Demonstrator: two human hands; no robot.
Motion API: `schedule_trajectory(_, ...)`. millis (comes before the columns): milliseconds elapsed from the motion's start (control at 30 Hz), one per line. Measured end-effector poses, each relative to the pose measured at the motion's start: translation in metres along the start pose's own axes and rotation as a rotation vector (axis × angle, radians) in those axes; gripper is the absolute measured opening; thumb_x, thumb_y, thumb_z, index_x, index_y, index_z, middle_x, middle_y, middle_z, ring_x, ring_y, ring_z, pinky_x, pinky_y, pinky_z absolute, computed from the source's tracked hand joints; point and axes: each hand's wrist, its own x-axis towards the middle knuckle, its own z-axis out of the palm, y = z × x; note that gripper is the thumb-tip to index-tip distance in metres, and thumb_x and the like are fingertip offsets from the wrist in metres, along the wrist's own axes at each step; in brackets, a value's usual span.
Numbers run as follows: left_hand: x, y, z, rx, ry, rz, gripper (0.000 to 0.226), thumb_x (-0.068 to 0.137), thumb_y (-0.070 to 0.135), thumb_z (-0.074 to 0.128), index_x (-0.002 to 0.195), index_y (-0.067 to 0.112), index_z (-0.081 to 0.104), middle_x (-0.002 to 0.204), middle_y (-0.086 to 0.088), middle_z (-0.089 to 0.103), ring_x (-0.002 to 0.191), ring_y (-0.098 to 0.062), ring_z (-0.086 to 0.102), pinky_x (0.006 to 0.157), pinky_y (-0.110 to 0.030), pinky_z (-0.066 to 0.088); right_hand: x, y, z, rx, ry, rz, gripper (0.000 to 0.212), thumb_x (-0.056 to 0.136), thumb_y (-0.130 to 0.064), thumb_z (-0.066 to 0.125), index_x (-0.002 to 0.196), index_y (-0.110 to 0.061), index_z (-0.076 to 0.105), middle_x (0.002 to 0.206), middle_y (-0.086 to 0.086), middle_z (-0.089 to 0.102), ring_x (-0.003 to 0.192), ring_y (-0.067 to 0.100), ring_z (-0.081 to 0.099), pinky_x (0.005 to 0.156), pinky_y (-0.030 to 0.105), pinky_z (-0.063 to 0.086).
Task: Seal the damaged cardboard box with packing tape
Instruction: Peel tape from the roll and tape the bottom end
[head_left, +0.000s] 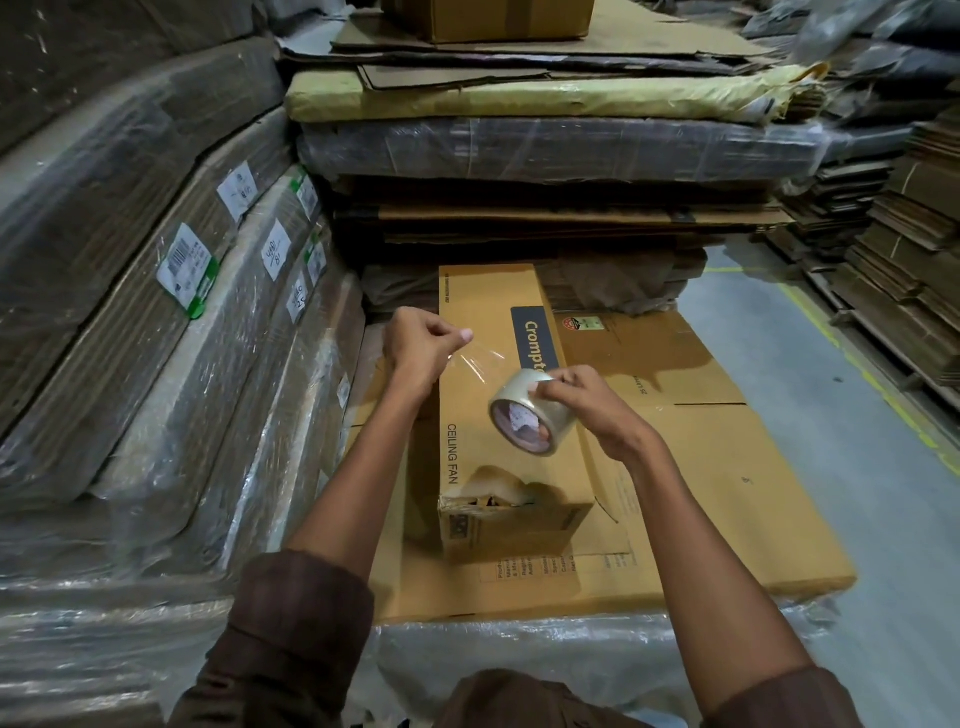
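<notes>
One box (488, 395) reads "CEILING FAN"; brand "Crompt" visible.

The long tan cardboard box (488, 364) reads "CEILING FAN" along its side and "Crompt…" on a dark panel

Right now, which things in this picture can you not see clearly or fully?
Head view only:
- Brand word on the ceiling fan box: its end is hidden behind the tape roll.
- Inside the torn corner: too dark.
- Small print by the near end: blurred.
- Right hand fingertips: hidden by the roll.
- Handwritten labels, left: too small.
</notes>
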Motion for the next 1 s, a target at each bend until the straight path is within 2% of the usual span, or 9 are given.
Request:
schedule_trajectory(100,0.003,-0.002,-0.007,-0.045,-0.014,-0.022,0.014,0.079,0.023,0.085,0.070,0.017,0.076,0.072,0.001,0.075,0.078,-0.018,0.074,0.089,-0.049,0.058,-0.006,-0.001,-0.003,0.106,-0.005,-0.011,0.035,0.085,-0.029,0.066,0.088,0.006,0.068,0.073,0.006,0.067,0.064,0.018,0.057,0.059,0.028,0.038)
schedule_trajectory(233,-0.012,0.001,-0.001,-0.032,-0.021,0.005,0.017,0.079,0.022,0.085,0.067,0.018,0.075,0.071,0.001,0.074,0.075,-0.016,0.073,0.083,-0.044,0.061,-0.002,-0.003,-0.002,-0.204,-0.031,0.064,0.026,0.090,-0.026,0.069,0.078,-0.003,0.068,0.065,0.003,0.063,0.059,0.015,0.053,0.060,0.031,0.036)
schedule_trajectory(367,-0.035,-0.008,0.006,-0.043,0.043,-0.004,0.019,0.080,0.019,0.085,0.066,0.022,0.072,0.071,0.003,0.072,0.070,-0.013,0.071,0.077,-0.034,0.059,0.003,0.010,-0.001,-0.433,-0.029,0.213,0.047,0.073,-0.049,0.070,0.088,-0.005,0.072,0.085,0.012,0.074,0.075,0.029,0.069,0.070,0.043,0.055)
schedule_trajectory(433,-0.040,-0.017,0.004,-0.063,0.031,-0.043,0.016,0.079,0.020,0.086,0.068,0.019,0.075,0.070,0.000,0.074,0.068,-0.015,0.072,0.077,-0.035,0.060,0.002,0.016,0.001,-0.478,-0.032,0.253,0.054,0.068,-0.054,0.069,0.090,-0.005,0.073,0.090,0.013,0.075,0.083,0.033,0.071,0.073,0.045,0.056)
schedule_trajectory(533,-0.044,-0.029,-0.007,-0.038,-0.133,-0.221,0.013,0.081,0.018,0.084,0.078,0.007,0.076,0.073,-0.006,0.075,0.065,-0.016,0.070,0.063,-0.030,0.055,0.001,0.020,0.001,-0.585,-0.074,0.313,0.047,0.076,-0.055,0.069,0.081,-0.008,0.073,0.082,0.014,0.073,0.069,0.031,0.065,0.062,0.036,0.046)
schedule_trajectory(600,-0.050,-0.038,-0.016,-0.025,-0.297,-0.391,0.015,0.082,0.012,0.082,0.087,0.000,0.074,0.077,-0.011,0.076,0.058,-0.012,0.067,0.046,-0.021,0.045,-0.001,0.020,0.000,-0.667,-0.138,0.384,0.042,0.083,-0.052,0.068,0.079,-0.010,0.075,0.081,0.011,0.071,0.068,0.025,0.060,0.063,0.032,0.044)
schedule_trajectory(667,-0.058,-0.051,-0.021,-0.053,-0.366,-0.511,0.014,0.081,0.008,0.082,0.087,-0.002,0.073,0.075,-0.013,0.077,0.054,-0.010,0.068,0.040,-0.017,0.043,-0.003,0.018,0.003,-0.718,-0.193,0.467,0.044,0.084,-0.053,0.068,0.084,-0.011,0.077,0.087,0.011,0.072,0.070,0.023,0.061,0.064,0.031,0.046)
schedule_trajectory(800,-0.078,-0.082,-0.012,-0.120,-0.271,-0.595,0.013,0.080,0.007,0.083,0.084,0.001,0.073,0.078,-0.013,0.077,0.064,-0.015,0.074,0.044,-0.019,0.045,-0.004,0.016,0.018,-0.832,-0.280,0.574,0.045,0.081,-0.054,0.067,0.088,-0.010,0.071,0.084,0.008,0.065,0.071,0.025,0.059,0.064,0.032,0.044)
schedule_trajectory(1000,-0.113,-0.112,0.006,-0.120,-0.065,-0.540,0.015,0.080,0.020,0.085,0.085,0.009,0.077,0.070,-0.001,0.076,0.072,-0.019,0.076,0.056,-0.030,0.054,0.004,0.003,0.034,-1.029,-0.356,0.623,0.035,0.083,-0.050,0.063,0.085,-0.015,0.059,0.085,0.004,0.059,0.070,0.023,0.054,0.062,0.030,0.041)
